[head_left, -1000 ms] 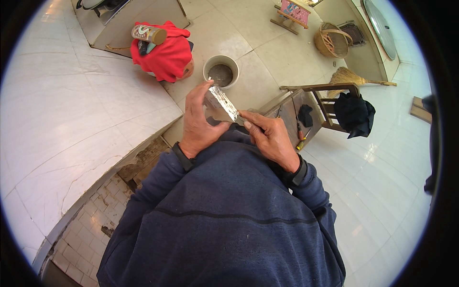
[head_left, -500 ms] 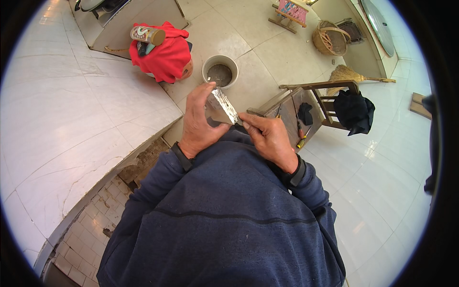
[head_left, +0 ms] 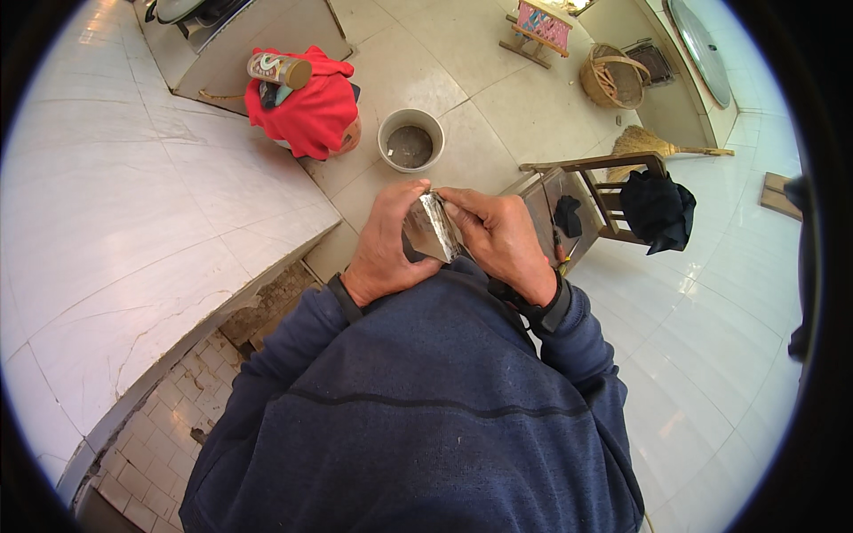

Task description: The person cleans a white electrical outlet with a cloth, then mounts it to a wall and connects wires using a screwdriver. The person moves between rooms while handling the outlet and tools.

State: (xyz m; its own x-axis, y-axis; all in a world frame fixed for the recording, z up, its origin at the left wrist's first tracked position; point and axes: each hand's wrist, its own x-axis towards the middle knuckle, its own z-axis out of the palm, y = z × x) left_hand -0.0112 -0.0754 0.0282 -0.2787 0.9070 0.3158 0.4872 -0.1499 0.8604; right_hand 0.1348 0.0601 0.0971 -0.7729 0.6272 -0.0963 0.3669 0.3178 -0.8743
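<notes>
Fingers of the left hand are wrapped around a silvery block, tips along its far end and thumb at its near end; the block is on the near side of the bucket. The right hand has its fingers curled, tips against the far right corner of the block; whether they pinch the block or some small thing, I cannot tell.

A white tiled bench runs left of the bucket. Closer, also to its left, a red cloth is draped in a heap, with a jar lying on its side on top. The bucket stands on the floor, grey matter and a small white bit inside. To its far right is a stool with a pink seat. Right of the bucket stands a wooden chair; tools and a dark cloth lie on its seat. Beyond, farther right of the bucket, are a basket and a broom; a black cloth hangs over the chair's back.
</notes>
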